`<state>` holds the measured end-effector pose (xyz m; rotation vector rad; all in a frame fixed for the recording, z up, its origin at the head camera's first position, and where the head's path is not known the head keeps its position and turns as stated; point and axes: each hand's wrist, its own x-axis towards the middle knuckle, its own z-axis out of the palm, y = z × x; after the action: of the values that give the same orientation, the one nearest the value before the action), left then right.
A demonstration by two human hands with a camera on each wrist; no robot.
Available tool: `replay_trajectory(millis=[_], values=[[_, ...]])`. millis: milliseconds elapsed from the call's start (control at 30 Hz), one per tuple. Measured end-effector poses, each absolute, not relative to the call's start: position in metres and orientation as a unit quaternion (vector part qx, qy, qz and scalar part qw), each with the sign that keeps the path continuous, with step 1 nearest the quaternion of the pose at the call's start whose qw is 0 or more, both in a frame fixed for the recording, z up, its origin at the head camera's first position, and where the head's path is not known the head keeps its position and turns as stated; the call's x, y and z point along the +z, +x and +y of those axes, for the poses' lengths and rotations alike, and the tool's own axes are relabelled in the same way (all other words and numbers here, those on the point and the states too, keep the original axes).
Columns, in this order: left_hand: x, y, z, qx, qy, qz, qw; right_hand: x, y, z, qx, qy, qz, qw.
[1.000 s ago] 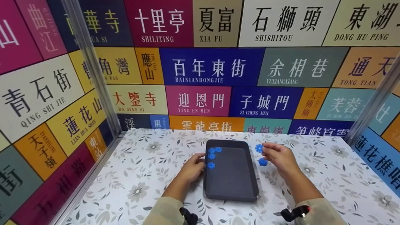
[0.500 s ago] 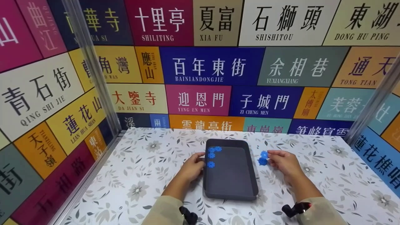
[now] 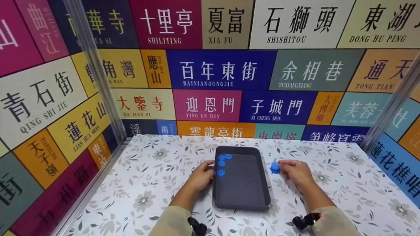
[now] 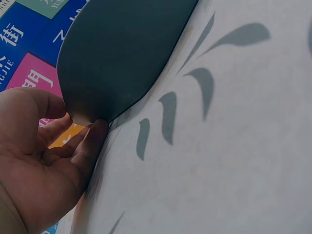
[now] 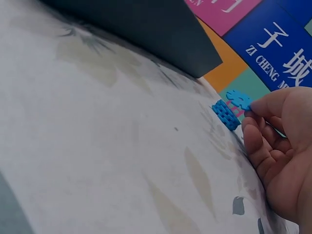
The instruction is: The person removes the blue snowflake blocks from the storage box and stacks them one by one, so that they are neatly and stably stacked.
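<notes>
While the left hand [image 3: 200, 177] grips the left side of the dark tray [image 3: 241, 186] at the center of the head view, we find the right hand [image 3: 296, 172] on the tray's other side, pinching a blue flower [image 3: 275, 166] right at a small blue stack [image 3: 274, 170]. We see the stack just left of the fingertips and outside the tray, far nearer to the right hand than the left. The tray's long axis runs top to bottom of the frame, with four more blue flowers [image 3: 221, 163] in its upper left; the right forearm slants up from the lower right.

From the left wrist, we see fingers and thumb closed on the tray's edge, left of center.

From the right wrist, we see the hand reaching in at right, the flower held tilted at its fingertips. The stack sits just to its lower left; whether they touch, we cannot tell.
</notes>
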<state>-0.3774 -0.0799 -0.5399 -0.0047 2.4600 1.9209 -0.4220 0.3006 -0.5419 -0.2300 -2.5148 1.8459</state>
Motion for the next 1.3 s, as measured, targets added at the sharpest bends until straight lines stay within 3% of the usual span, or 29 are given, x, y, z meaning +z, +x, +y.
replay_trajectory(millis=[767, 1300], values=[[-0.5400, -0.3770, -0.0799, 0.619, -0.003, 0.785, 0.017, -0.5421, -0.4206, 0.2938, 0.524, -0.105, -0.845, 0.028], [-0.5374, -0.3762, -0.0799, 0.619, -0.008, 0.785, 0.019, -0.5394, -0.4194, 0.2916, 0.518, -0.121, -0.846, 0.013]])
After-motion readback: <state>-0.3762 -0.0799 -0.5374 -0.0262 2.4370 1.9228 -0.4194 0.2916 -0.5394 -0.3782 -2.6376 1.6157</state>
